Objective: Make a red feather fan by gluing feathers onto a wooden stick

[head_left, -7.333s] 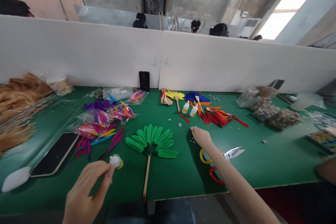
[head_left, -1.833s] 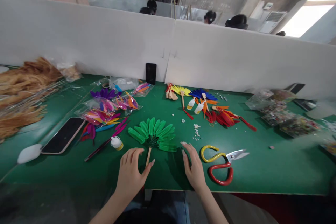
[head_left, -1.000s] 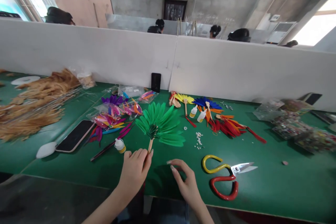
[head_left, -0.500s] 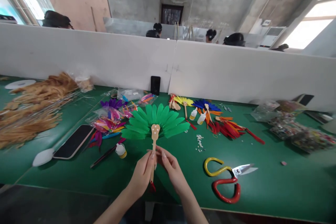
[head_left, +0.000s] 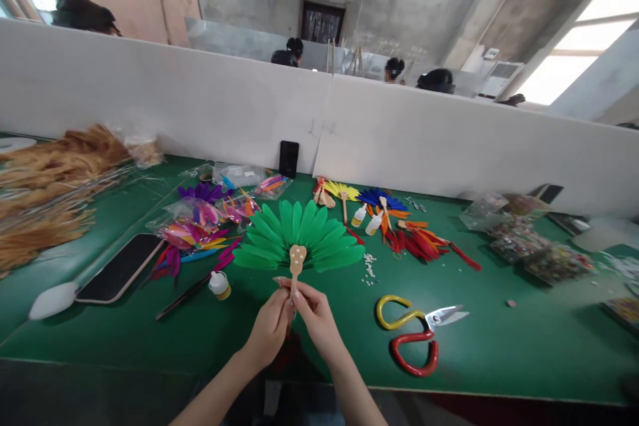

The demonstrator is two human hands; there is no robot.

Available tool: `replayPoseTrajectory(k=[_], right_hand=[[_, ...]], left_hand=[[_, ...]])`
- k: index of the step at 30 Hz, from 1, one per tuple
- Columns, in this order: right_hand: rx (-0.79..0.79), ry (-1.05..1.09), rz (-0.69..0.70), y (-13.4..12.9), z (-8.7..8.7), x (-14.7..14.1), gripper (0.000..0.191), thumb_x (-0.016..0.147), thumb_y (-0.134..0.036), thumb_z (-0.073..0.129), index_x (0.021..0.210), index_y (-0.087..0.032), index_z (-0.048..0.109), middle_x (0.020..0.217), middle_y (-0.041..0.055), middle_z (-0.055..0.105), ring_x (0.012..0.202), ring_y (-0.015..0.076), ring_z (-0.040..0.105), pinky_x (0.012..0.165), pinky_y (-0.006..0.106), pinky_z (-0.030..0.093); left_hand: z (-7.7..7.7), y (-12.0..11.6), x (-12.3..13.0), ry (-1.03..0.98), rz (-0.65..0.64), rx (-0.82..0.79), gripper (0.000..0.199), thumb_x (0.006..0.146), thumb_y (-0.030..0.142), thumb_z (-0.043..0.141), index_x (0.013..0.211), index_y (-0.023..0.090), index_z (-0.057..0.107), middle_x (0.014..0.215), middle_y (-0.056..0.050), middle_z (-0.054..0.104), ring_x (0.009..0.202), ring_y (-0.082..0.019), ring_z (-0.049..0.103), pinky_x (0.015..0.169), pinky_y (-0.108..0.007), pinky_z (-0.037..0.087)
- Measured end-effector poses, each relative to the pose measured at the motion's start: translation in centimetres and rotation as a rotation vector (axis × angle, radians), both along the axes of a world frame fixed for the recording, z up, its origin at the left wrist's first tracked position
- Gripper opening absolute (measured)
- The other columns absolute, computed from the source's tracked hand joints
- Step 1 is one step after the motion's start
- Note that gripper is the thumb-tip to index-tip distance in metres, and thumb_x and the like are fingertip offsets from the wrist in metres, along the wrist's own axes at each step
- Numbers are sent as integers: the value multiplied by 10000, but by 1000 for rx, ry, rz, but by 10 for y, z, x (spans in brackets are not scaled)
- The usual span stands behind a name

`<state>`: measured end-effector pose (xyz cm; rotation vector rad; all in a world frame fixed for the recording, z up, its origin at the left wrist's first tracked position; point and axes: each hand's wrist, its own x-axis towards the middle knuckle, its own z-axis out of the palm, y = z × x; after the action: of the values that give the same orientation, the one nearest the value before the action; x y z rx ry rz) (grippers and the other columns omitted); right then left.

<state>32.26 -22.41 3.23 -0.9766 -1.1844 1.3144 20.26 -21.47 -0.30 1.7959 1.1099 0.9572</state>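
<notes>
The green feather fan with a pale wooden handle [head_left: 298, 246] is held upright above the near edge of the green table [head_left: 479, 339]. The left hand [head_left: 272, 326] and right hand [head_left: 315, 313] both grip the handle; their fingers conceal its middle, and the lower end is dark and indistinct. White dots mark the handle's broad head; their exact shape is too small to resolve. Right of the fan lie small white beads [head_left: 369, 266] and scissors with one yellow and one red handle loop [head_left: 412, 333]. Glare and clear wrapping obscure the contents of the plastic bags at right [head_left: 556, 259].
</notes>
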Motion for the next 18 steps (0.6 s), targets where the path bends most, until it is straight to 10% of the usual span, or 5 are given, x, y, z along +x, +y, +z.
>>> replayPoseTrajectory(k=[11,18], right_hand=[[-13,-7,-201,10,9,27,303,804,-493,546,810,-246,722,881,7,721,919,243,642,880,365,473],[-93,-33,-373,41,52,116,354,776,-499,574,856,-166,661,708,46,704,580,170,652,489,237,501]], left_hand=[[-14,9,12,250,-52,236,330,926,259,287,1162,188,506,1092,-80,572,1065,-211,496,934,-416,398],[-25,9,0,360,65,260,262,893,256,387,1080,212,565,1039,-77,556,1009,-226,489,868,-406,417]])
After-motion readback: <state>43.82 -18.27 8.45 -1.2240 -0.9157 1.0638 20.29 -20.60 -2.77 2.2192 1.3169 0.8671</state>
